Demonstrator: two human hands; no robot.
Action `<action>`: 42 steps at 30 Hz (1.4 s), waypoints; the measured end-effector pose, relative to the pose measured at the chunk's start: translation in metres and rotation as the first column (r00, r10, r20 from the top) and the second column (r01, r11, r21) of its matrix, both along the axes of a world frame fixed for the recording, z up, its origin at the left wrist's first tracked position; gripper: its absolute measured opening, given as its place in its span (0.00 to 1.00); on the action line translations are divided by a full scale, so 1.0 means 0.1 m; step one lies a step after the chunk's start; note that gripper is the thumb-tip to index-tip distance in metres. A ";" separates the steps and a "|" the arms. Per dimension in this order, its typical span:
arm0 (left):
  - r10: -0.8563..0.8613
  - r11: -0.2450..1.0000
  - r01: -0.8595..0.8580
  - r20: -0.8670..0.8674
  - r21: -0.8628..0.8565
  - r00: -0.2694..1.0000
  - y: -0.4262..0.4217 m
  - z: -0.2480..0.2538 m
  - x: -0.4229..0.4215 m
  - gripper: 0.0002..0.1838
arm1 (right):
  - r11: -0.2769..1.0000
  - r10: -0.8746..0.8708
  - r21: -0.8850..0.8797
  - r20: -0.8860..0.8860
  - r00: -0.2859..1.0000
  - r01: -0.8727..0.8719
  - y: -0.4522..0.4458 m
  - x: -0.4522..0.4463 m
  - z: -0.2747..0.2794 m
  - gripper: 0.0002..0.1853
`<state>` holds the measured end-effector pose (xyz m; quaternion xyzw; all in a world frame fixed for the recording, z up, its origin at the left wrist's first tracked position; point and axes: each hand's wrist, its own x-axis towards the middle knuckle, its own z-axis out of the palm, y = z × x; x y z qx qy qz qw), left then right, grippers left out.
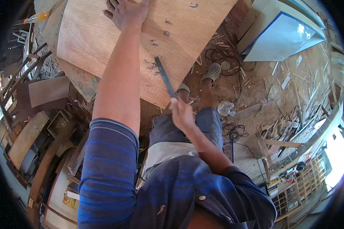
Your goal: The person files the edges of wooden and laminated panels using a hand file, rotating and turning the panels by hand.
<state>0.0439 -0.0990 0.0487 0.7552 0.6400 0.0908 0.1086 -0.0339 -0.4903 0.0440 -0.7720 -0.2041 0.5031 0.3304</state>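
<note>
My left hand (pixel 128 13) presses down on a wide wooden board (pixel 91 34), palm flat, with its fingers partly cut off by the top edge of the view. My right hand (pixel 182 114) is closed round the near end of a long, flat, dark metal file (pixel 164 76), just off the board's near edge. The file's far end lies over the board, pointing away from me. Several small dark, bluish curled shavings (pixel 153 65) are scattered on the board around the file's tip and farther up.
A white cabinet-like box with blue edging (pixel 281 38) stands on the floor at the right. Cables (pixel 235 131), a clear plastic bag (pixel 226 108) and wood scraps (pixel 283 131) litter the ground. An orange-ended bottle (pixel 37 17) lies at upper left, near stacked timber pieces (pixel 26 143).
</note>
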 end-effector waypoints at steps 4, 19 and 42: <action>0.012 1.000 -0.012 -0.020 -0.015 1.000 0.03 0.01 0.04 0.57 | 0.999 -0.003 0.049 -0.004 1.000 0.003 0.00 0.01 -0.04 0.24; 0.022 0.999 -0.021 0.010 -0.029 1.000 0.07 0.03 0.01 0.58 | 0.998 -0.047 0.043 -0.048 0.998 0.049 -0.26 -0.14 0.02 0.20; 0.001 0.994 -0.003 -0.014 -0.105 1.000 0.02 0.16 0.05 0.57 | 0.996 0.010 0.088 -0.071 0.997 -0.003 -0.03 -0.41 0.00 0.20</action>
